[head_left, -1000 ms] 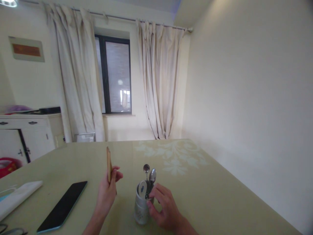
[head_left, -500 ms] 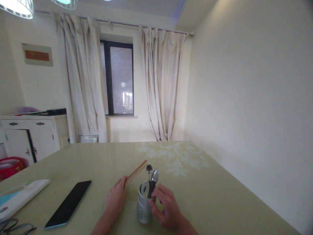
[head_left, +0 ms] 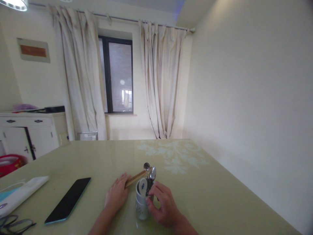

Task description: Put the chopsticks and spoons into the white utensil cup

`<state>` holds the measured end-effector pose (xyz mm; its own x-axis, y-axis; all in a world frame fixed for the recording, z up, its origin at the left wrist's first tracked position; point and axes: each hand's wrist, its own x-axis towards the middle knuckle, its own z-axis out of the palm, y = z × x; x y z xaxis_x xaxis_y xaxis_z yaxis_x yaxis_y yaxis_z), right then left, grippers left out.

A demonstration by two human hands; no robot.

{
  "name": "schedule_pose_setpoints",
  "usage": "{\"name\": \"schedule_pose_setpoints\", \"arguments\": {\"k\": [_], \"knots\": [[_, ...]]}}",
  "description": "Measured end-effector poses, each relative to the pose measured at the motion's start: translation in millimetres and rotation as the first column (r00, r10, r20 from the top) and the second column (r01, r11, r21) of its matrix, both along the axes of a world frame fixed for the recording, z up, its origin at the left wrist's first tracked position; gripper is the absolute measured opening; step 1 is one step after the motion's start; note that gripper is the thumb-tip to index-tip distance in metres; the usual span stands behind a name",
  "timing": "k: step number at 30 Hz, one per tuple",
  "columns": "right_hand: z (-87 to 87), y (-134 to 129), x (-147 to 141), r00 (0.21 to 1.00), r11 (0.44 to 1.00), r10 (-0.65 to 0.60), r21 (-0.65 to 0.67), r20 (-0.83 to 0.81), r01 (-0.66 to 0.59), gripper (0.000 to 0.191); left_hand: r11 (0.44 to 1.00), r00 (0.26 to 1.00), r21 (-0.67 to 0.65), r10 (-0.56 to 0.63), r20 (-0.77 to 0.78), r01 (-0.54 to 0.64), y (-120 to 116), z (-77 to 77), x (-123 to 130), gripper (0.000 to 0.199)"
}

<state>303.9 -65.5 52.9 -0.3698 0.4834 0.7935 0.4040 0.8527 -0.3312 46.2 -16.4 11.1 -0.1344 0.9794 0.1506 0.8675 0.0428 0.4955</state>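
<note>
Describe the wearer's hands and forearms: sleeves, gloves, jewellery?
Left hand and right hand both bare, no gloves. No sleeve shows on either visible forearm. No watch, bracelet or ring can be made out; fine detail is too small.

**Colours and Patterns, Table and Room**

Pale olive green for the table point(head_left: 200, 195), with a whitish leaf-and-scroll pattern towards the far right corner. Light grey for the cup point(head_left: 141, 210), marked with small dark specks. White for the flat spoon point(head_left: 143, 187), with a small blue motif; silver for the metal spoons point(head_left: 152, 174). Light brown for the chopsticks point(head_left: 135, 178). Black for the phone point(head_left: 68, 202), edged in light blue. White for the case point(head_left: 28, 193); dark grey for the glasses point(head_left: 18, 224). Red for the basket point(head_left: 12, 169). White for the cabinet point(head_left: 42, 135), with dark handles. Plain cream for the curtains point(head_left: 79, 75); off-white for the wall point(head_left: 244, 114). Near-black for the window frame point(head_left: 109, 76).
</note>
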Motion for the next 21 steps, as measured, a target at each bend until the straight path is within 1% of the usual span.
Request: {"name": "schedule_pose_setpoints", "arguments": {"k": [4,6,9,11,18,19,21], "knots": [[-0.3,0.4,0.0,1.000,1.000,-0.003,0.020,-0.011,0.003,0.002,0.999,0.999,0.021,-0.043,-0.031,0.044,0.1,1.6,2.0,0.062],[-0.1,0.3,0.1,1.000,1.000,-0.005,0.018,-0.014,0.005,0.003,0.998,0.993,-0.003,-0.067,-0.100,0.067,-1.3,5.5,4.9,0.061],[0.2,-0.1,0.0,1.000,1.000,-0.005,0.012,-0.021,0.005,0.002,0.995,0.970,-0.067,-0.087,-0.228,0.073,-3.8,11.4,8.9,0.067],[0.5,-0.2,-0.1,1.000,1.000,-0.010,0.013,-0.019,0.010,0.002,0.992,0.957,-0.095,-0.105,-0.271,0.082,-5.3,14.2,10.2,0.070],[3.6,-1.0,-0.7,1.000,0.999,-0.019,0.025,-0.004,0.019,0.003,0.978,0.945,-0.142,-0.187,-0.267,0.153,-7.0,17.8,6.9,0.089],[4.3,-1.6,-1.6,1.000,0.999,-0.024,0.030,0.001,0.024,0.005,0.977,0.944,-0.145,-0.192,-0.268,0.157,-6.9,17.7,6.9,0.090],[5.5,-3.5,-4.5,0.999,0.998,-0.050,0.049,0.007,0.049,0.007,0.979,0.944,-0.139,-0.182,-0.276,0.148,-6.9,16.5,7.9,0.085]]}}
